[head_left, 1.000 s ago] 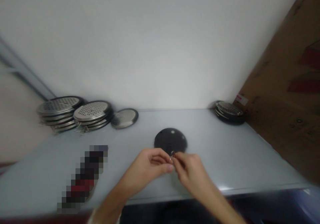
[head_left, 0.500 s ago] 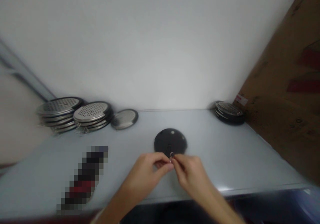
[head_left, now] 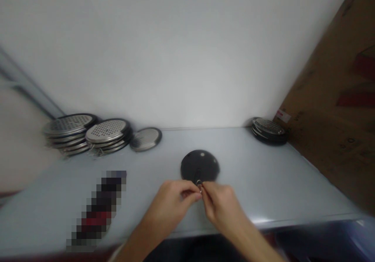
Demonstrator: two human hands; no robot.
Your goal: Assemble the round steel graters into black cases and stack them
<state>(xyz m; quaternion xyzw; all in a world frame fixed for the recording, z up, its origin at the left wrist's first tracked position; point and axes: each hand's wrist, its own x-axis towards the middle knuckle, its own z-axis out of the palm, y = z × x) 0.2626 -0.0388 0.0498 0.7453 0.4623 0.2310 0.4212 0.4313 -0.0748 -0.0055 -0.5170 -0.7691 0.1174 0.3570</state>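
Observation:
A round black disc [head_left: 200, 162] lies on the grey table in front of me. At its near edge is a small metal ring [head_left: 199, 183], held between both hands. My left hand [head_left: 175, 197] is closed in a pinch on the ring's lower left side. My right hand [head_left: 221, 199] pinches from the right, its thumb and forefinger nearly touching the left fingertips. Whether the ring is joined to the disc cannot be made out, since the fingers cover part of it.
Two stacks of round perforated metal discs with black rims [head_left: 108, 131] stand at the back left, with a single disc [head_left: 146, 139] beside them. Another stack [head_left: 268, 131] sits at the back right, near a brown cardboard box [head_left: 331, 137]. A pixelated patch covers something at the front left.
The ring has tilted and shifted slightly left and down between my fingertips. My right hand has turned a little. The black disc and the stacks stay where they were.

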